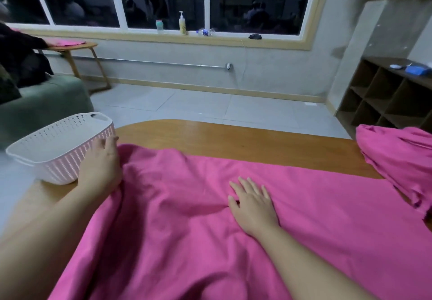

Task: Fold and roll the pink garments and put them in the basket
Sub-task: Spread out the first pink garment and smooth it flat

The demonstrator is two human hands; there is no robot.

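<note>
Flattening pink garment [187,206] on table [233,140]: right hand [253,202] pressing open-fingered, left hand [100,166] relaxed at the edge beside basket [46,143]; sweep wrinkles outward before folding.

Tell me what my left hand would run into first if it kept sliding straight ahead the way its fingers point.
Most likely the white basket. The left hand lies at the pink garment's left edge, fingers pointing up and away, their tips already at or almost touching the basket's near wall. Depth is hard to judge; it might only graze the corner.
</note>
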